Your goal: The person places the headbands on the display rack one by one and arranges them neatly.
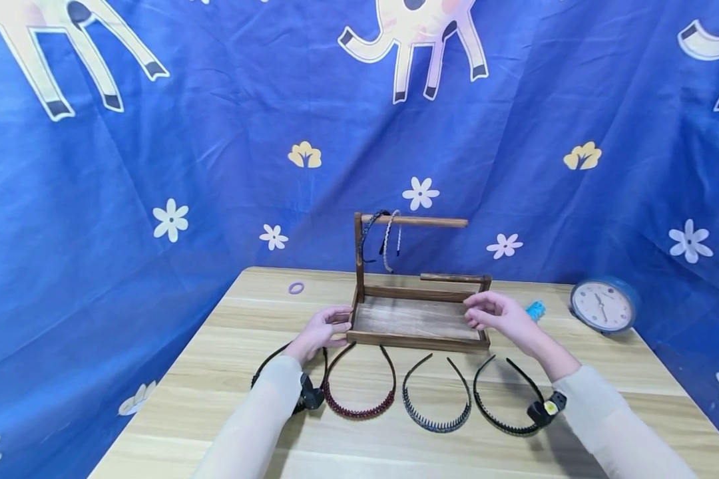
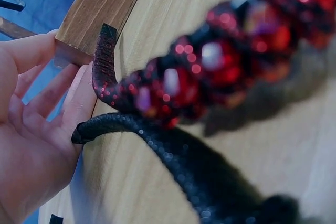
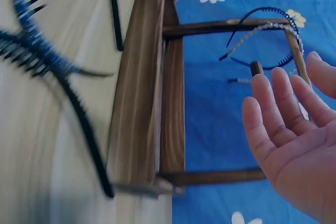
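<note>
A wooden rack (image 1: pixel 419 342) with a shallow tray base stands at the table's back. From its upper bar (image 1: pixel 437 221) hang a dark blue headband (image 1: pixel 367 233) and a pale braided headband (image 1: pixel 387 243). My left hand (image 1: pixel 323 327) touches the tray's front left corner, fingers mostly extended. Over the tray's right end is my right hand (image 1: pixel 496 316), its fingers loosely bent and holding nothing. In front of the rack lie a dark red beaded headband (image 1: pixel 359 414), a blue toothed headband (image 1: pixel 436 424) and a black headband (image 1: pixel 506 429). Another black headband (image 1: pixel 266 362) is partly hidden by my left arm.
A blue round clock (image 1: pixel 602 306) stands at the table's back right. A light blue item (image 1: pixel 536 310) lies behind my right wrist, its kind unclear. Towards the back left sits a purple ring (image 1: pixel 296 288). Blue patterned cloth (image 1: pixel 216 166) hangs behind the table.
</note>
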### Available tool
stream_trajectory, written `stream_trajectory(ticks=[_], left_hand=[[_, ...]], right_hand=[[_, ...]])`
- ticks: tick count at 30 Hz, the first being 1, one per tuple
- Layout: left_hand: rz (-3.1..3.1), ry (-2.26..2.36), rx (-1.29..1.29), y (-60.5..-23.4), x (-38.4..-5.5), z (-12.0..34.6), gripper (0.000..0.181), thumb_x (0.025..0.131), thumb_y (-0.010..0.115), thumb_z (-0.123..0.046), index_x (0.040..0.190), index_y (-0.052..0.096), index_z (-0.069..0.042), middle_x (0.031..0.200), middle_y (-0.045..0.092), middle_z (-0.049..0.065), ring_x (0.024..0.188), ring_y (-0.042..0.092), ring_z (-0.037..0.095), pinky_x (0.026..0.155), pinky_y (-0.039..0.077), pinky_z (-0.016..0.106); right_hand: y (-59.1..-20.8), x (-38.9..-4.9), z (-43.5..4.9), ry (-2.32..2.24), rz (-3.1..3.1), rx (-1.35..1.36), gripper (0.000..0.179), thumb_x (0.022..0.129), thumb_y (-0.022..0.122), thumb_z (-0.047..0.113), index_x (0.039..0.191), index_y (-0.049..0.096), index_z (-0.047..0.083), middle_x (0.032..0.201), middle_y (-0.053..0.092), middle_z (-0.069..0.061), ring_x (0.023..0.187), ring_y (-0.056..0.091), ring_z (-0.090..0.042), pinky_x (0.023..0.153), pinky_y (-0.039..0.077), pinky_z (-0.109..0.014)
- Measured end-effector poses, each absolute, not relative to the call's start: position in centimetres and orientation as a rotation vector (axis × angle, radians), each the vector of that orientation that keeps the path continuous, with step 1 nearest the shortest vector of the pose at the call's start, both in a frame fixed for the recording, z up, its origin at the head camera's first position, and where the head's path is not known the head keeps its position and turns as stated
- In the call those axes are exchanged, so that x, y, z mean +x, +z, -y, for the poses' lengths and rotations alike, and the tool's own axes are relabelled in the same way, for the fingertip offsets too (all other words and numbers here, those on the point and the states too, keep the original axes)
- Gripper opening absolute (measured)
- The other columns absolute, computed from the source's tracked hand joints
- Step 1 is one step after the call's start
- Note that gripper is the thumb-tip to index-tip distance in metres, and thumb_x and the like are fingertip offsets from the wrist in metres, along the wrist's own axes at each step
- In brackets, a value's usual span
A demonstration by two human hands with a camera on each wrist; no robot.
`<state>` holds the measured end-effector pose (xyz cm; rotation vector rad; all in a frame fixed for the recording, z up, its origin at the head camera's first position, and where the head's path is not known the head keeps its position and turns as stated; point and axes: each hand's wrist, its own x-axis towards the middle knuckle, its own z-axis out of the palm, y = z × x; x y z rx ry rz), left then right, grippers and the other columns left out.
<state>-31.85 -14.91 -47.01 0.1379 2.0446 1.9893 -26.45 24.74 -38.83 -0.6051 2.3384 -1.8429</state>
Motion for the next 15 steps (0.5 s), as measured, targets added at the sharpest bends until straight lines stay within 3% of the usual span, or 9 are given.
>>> stream_trajectory(ticks=[7,15], left_hand=[[-2.040,1.993,0.133,-47.3,-31.9,14.9,0.045,0.089,0.060,-0.002,0.132,0.049,-0.007,0.134,0.046,0.016,0.114,0.050,0.032,0.081,0.055,0.042],[-2.033,1.999,0.126,-47.3,-32.1,15.0,0.045,0.089,0.058,-0.001,0.132,0.049,-0.007,0.134,0.045,0.016,0.115,0.049,0.032,0.081,0.055,0.043]], right_hand=[[-40.0,-23.8,-27.6,-1.815,-2.427,-0.635,0.037,0.091,0.061,0.013,0.118,0.050,-0.009,0.095,0.067,-0.008,0.087,0.064,-0.027,0.077,0.056,-0.037],[-41.3,-20.8,-30.2,-1.684,-2.531,-0.767,0.031,0.090,0.059,0.005,0.115,0.051,-0.010,0.097,0.063,-0.020,0.086,0.064,-0.022,0.075,0.056,-0.027]])
